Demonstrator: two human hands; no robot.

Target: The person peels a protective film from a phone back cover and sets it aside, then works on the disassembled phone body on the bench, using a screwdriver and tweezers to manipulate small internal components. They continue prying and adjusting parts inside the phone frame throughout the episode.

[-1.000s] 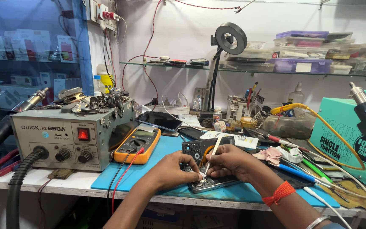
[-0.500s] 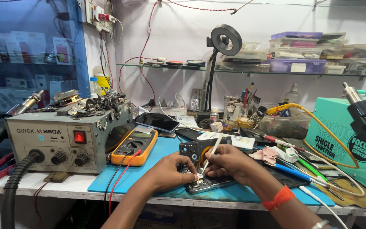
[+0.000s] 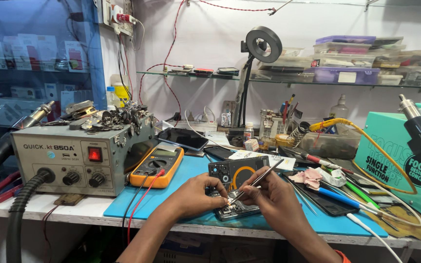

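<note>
Left hand (image 3: 196, 195): steadying opened phone (image 3: 237, 210) on blue mat (image 3: 171, 195).
Right hand (image 3: 269, 195): gripping tweezers (image 3: 257, 181).
Nearby: meter (image 3: 157, 166), grey station (image 3: 79, 156).

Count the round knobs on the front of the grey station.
3: all in a row along the lower front of the grey station, left knob, middle knob, right knob.

Teal box (image 3: 395, 160) at right; dark phone screen (image 3: 183, 138) mid-bench.
</note>
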